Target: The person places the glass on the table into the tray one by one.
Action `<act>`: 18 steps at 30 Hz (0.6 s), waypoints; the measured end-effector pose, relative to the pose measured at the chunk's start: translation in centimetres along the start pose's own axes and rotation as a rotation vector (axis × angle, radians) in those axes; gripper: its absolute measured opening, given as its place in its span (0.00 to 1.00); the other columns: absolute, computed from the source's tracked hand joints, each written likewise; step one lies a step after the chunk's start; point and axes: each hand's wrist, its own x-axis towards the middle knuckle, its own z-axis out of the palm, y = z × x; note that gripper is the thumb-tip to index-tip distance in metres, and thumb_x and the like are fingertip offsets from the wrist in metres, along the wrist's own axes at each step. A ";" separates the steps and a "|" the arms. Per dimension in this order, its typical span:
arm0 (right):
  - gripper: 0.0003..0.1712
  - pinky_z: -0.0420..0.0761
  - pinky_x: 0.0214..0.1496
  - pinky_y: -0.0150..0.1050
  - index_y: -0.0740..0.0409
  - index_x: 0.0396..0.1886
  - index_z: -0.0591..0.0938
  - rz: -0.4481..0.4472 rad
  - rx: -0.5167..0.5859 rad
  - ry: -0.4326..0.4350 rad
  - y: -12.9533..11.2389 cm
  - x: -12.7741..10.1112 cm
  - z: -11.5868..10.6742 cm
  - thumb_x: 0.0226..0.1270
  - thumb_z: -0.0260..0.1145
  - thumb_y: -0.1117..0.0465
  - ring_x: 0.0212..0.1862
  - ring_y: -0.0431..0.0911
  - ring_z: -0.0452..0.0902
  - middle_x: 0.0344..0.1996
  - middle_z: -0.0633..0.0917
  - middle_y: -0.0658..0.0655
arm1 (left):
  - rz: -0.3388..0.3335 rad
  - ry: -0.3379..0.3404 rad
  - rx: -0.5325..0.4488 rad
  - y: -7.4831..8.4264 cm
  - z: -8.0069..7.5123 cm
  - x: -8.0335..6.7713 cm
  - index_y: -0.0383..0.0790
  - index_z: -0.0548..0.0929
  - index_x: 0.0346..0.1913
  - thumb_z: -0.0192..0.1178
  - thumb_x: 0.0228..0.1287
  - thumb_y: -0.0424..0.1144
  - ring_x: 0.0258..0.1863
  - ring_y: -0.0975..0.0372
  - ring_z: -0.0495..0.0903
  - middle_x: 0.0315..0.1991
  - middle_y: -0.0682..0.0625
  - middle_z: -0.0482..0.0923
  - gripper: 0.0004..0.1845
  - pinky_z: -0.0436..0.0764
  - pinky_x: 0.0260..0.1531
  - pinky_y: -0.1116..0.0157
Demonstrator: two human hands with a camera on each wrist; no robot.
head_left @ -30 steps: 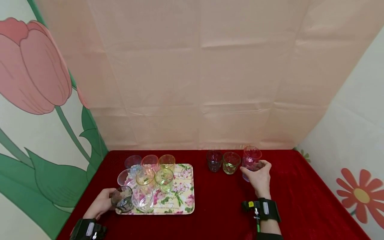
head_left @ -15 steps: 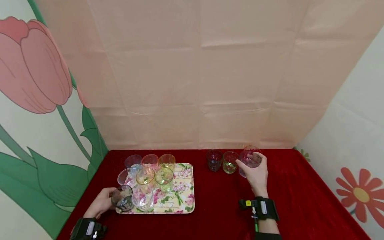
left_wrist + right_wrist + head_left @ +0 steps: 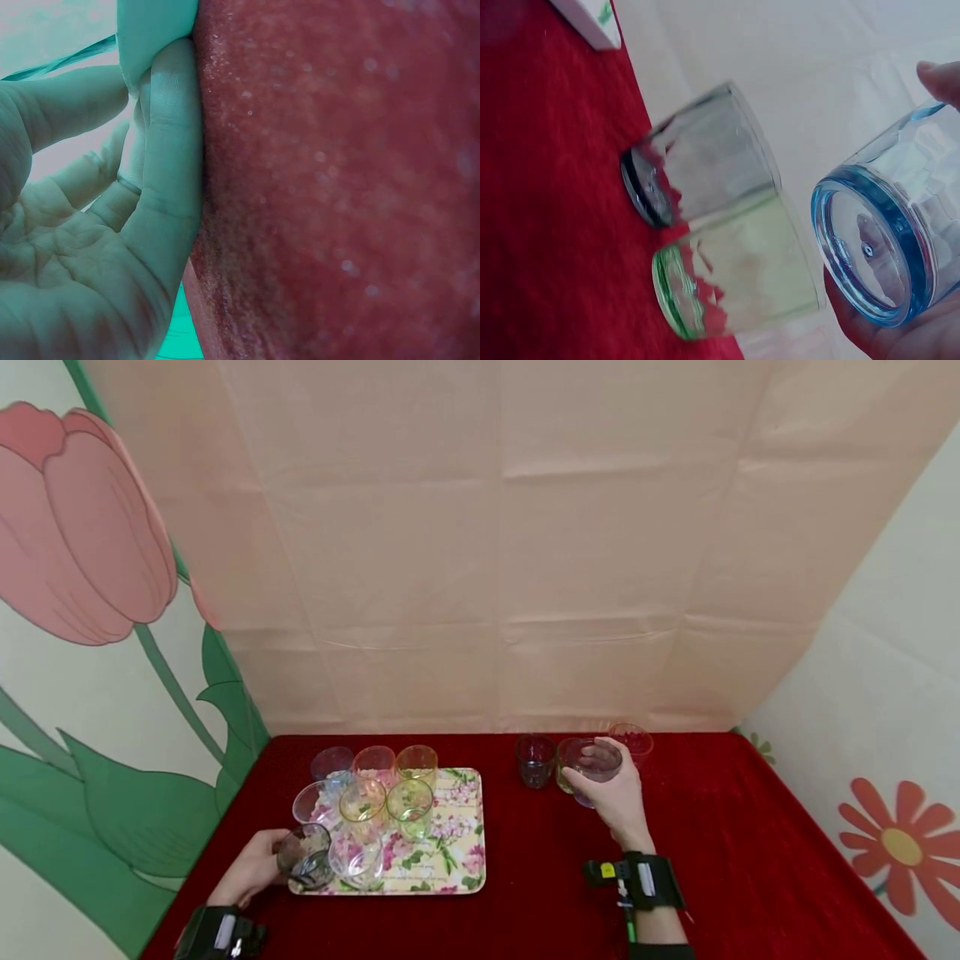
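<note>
My right hand (image 3: 618,797) grips a clear, bluish glass (image 3: 597,762), lifted off the cloth. Seen from the right wrist, this tilted glass (image 3: 877,240) has a thick blue base. Behind it stand a green glass (image 3: 739,270) and a dark grey glass (image 3: 705,161), side by side. At the left, thumb and fingers of my left hand (image 3: 253,866) pinch the edge of the floral tray (image 3: 450,860); the left wrist view shows that pale edge (image 3: 154,37) between them. A grey glass (image 3: 305,860) by this hand hides some fingertips.
Several tinted glasses stand grouped on the tray's left part, among them a yellow-green glass (image 3: 410,806) and a clear glass (image 3: 356,860). A pinkish glass (image 3: 632,742) stands at the back right. Red cloth (image 3: 525,893) covers the table; a beige backdrop (image 3: 480,610) rises behind.
My right hand has taken the bluish glass from beside the pinkish one, raised it and carried it left, in front of the green glass. The left hand has stayed in place.
</note>
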 end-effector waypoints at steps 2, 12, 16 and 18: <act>0.43 0.81 0.45 0.26 0.58 0.65 0.67 -0.016 -0.007 -0.027 -0.2 -0.1 0.5 0.52 0.79 0.59 0.52 0.49 0.80 0.54 0.79 0.64 | 0.004 -0.005 -0.004 0.0 -0.1 0.0 0.21 0.77 0.42 0.60 0.65 0.32 0.28 0.62 0.80 0.29 0.49 0.77 0.13 0.83 0.27 0.64; 0.40 0.80 0.50 0.31 0.54 0.63 0.69 -0.045 0.027 -0.152 -1.5 -1.3 3.8 0.52 0.79 0.60 0.56 0.53 0.76 0.55 0.78 0.60 | 0.014 -0.021 -0.010 0.0 -0.1 0.0 0.20 0.76 0.43 0.60 0.64 0.31 0.28 0.63 0.80 0.29 0.50 0.77 0.14 0.83 0.28 0.64; 0.39 0.80 0.51 0.34 0.51 0.63 0.70 -0.009 0.036 -0.211 -2.1 -2.0 5.2 0.52 0.79 0.58 0.56 0.54 0.75 0.55 0.78 0.60 | 0.010 -0.017 -0.006 0.1 -0.1 -0.1 0.20 0.76 0.42 0.60 0.64 0.31 0.28 0.63 0.79 0.29 0.49 0.77 0.13 0.83 0.28 0.64; 0.39 0.80 0.51 0.36 0.49 0.63 0.70 0.011 0.045 -0.237 -2.3 -2.4 5.9 0.52 0.79 0.57 0.57 0.54 0.75 0.55 0.77 0.61 | 0.010 -0.013 -0.006 0.3 -0.1 -0.1 0.20 0.76 0.42 0.60 0.63 0.31 0.28 0.63 0.80 0.29 0.49 0.77 0.13 0.83 0.28 0.64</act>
